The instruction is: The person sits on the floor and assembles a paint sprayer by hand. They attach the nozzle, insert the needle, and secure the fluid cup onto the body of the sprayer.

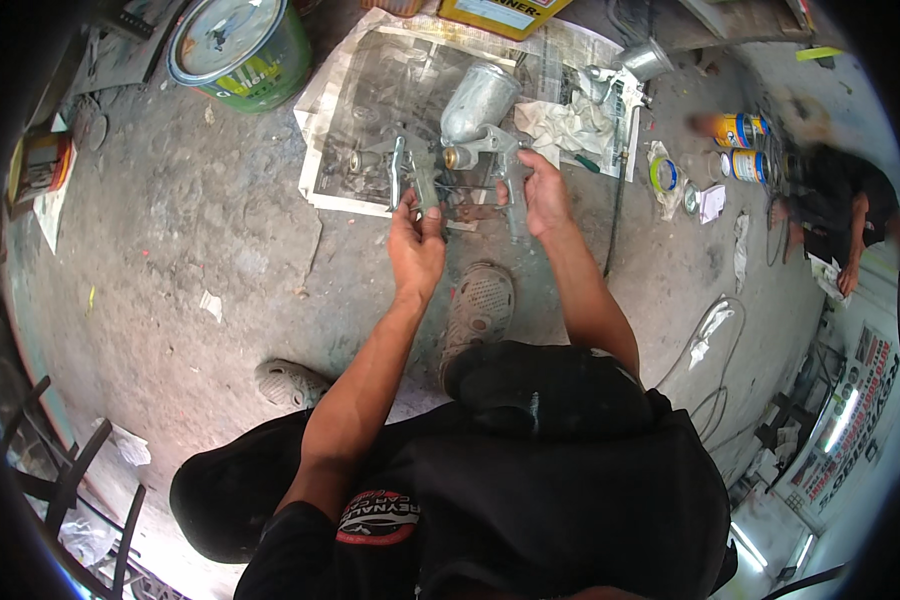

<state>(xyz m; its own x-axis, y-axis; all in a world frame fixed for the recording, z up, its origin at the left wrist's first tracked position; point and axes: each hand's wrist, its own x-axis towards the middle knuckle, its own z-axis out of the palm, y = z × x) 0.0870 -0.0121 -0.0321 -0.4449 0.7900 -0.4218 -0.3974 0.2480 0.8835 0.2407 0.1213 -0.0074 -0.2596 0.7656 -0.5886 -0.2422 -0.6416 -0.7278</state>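
Observation:
My left hand (416,248) is closed around the lower handle of a metal spray gun (424,178), its nozzle pointing left and no cup seen on it. In my right hand (547,195) is a second spray gun (513,190), gripped by the handle, with a silver cup (481,103) on top. Both guns are upright, side by side and close together, over the near edge of spread newspaper (320,185). A third spray gun (600,80) with a metal cup lies at the paper's far right. Crumpled white paper (570,130) rests near my right hand.
A green paint bucket (260,75) stands at the far left, a yellow can (500,15) at the far edge. Small paint cans (748,165) are at the right, near another person (850,205) crouching. A hose (725,375) curls on the floor (190,220).

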